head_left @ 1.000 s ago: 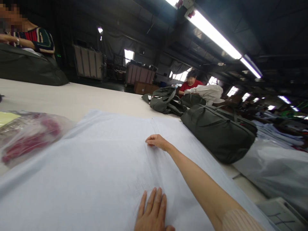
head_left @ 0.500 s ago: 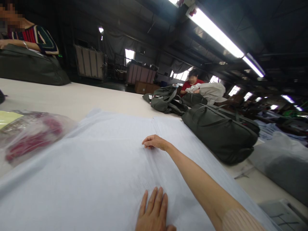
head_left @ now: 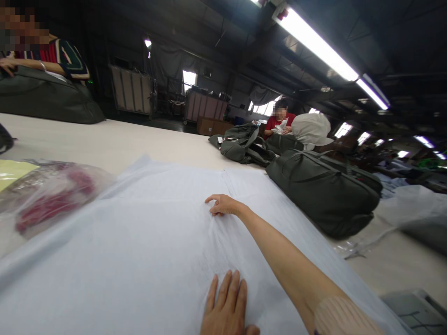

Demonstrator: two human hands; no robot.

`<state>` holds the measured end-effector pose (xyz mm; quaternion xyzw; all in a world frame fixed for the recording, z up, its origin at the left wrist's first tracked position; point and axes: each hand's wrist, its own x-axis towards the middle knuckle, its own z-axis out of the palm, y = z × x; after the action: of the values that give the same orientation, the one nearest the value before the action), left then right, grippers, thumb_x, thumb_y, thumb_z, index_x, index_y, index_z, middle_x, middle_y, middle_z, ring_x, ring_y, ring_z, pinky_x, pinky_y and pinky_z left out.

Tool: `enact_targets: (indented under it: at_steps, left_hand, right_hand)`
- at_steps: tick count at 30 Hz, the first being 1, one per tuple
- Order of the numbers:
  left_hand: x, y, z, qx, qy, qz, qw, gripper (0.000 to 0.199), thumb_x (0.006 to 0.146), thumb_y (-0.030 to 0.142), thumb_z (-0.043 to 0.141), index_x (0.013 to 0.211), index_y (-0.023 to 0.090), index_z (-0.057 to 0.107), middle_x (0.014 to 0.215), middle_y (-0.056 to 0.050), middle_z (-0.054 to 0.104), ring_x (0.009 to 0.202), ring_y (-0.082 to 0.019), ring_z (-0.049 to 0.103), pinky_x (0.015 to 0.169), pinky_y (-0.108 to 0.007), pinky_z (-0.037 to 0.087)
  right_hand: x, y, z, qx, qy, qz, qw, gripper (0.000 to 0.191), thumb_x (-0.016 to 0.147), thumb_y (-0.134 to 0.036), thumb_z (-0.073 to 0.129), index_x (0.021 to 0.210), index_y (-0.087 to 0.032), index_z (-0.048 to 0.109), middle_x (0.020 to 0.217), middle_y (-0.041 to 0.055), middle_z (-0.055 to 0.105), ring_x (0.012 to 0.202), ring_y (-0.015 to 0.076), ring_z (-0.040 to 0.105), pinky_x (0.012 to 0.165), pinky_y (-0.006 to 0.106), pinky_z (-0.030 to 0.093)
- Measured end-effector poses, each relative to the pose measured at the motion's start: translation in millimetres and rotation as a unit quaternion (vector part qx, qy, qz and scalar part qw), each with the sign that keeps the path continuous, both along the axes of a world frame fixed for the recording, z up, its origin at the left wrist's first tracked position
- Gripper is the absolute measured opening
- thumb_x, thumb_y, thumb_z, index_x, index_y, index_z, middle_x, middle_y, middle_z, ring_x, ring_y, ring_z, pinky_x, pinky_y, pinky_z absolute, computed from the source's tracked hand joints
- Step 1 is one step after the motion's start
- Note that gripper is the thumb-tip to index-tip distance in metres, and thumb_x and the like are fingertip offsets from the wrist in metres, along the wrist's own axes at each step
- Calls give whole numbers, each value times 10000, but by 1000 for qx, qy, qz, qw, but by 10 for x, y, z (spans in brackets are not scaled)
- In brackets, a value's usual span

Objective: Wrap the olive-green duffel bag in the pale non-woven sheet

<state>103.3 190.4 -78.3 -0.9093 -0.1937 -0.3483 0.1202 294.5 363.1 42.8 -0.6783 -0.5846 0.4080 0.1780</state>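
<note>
A pale blue-white cloth (head_left: 115, 251) lies spread over the table, with fine creases running down from my right hand (head_left: 223, 205). That hand is at the middle of the cloth, its index finger pointing left while the thumb and other fingers pinch a bit of fabric. Nearer to me, at the bottom edge of the view, my left hand (head_left: 226, 304) rests palm down on the cloth with its fingers extended and holds nothing.
Dark green bags (head_left: 324, 190) stand along the cloth's right side. At left lies a clear plastic bag (head_left: 56, 200) with dark red contents. The pale table (head_left: 167, 144) extends behind. One person handles a dark bag at far left; another in red sits at the back.
The index finger of my right hand has stretched out from the others, and the creases below that hand look more gathered. The view has shifted slightly.
</note>
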Motion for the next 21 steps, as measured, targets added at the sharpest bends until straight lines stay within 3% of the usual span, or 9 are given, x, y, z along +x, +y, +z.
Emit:
enact_targets:
  at_steps: [8,12,17,21]
  left_hand:
    - [-2,-32,14,-13,-1,-3,1000,644,865,680,413,1256,191,564,1287,-45,630,1152,-219,577,873,-390,489]
    - [4,-37,-10,-23,7,-7,1000,634,868,655,425,1281,190,544,1316,-52,608,1169,-225,572,884,-389,492]
    - [22,-28,-54,-36,12,-7,999,645,837,635,490,1298,186,537,1336,-66,591,1194,-234,554,905,-390,493]
    - [6,-29,-32,-41,18,-9,999,651,846,635,477,1310,182,527,1343,-66,585,1201,-231,550,913,-390,490]
  right_hand:
    - [47,107,-56,-11,-21,-16,1000,566,667,-149,724,1198,-208,535,608,-51,652,501,114,594,511,213,499]
    - [90,78,-5,-29,8,-18,999,510,726,-192,693,1209,-192,529,635,-34,669,544,112,622,555,207,513]
    - [110,11,60,-54,46,-15,997,532,730,-105,590,1248,-195,510,758,-7,718,640,105,659,614,195,515]
    - [83,15,37,-41,33,-23,998,574,662,-75,604,1221,-185,531,712,-23,702,590,101,638,601,193,505]
